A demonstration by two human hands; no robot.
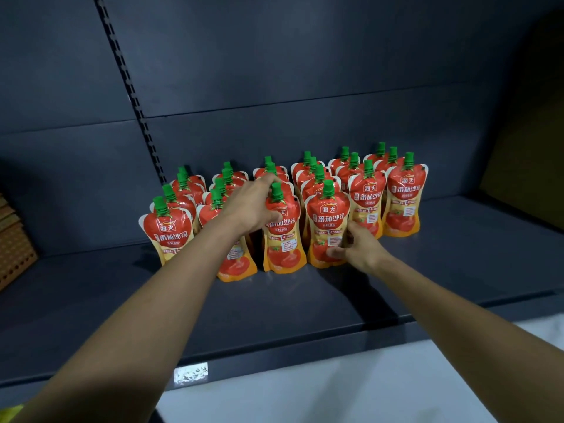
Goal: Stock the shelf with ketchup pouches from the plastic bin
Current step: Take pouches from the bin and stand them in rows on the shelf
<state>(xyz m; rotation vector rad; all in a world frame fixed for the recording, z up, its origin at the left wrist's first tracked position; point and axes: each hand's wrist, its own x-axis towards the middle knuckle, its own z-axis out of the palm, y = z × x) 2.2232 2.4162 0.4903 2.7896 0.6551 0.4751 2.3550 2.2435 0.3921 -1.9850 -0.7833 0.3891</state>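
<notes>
Several red and orange ketchup pouches with green caps stand upright in rows on the dark grey shelf [305, 306]. My left hand [253, 206] grips the top of a front-row pouch [283, 239], fingers wrapped around it just below the cap. My right hand [360, 245] holds the lower right edge of the neighbouring front-row pouch [328, 227], thumb on its front. Both pouches rest on the shelf. The plastic bin is out of view.
The shelf's back panel [274, 71] rises behind the rows, with a slotted upright [131, 96] at the left. A brown perforated board [12, 248] leans at the far left. A pale floor [335, 392] lies below the shelf's front edge.
</notes>
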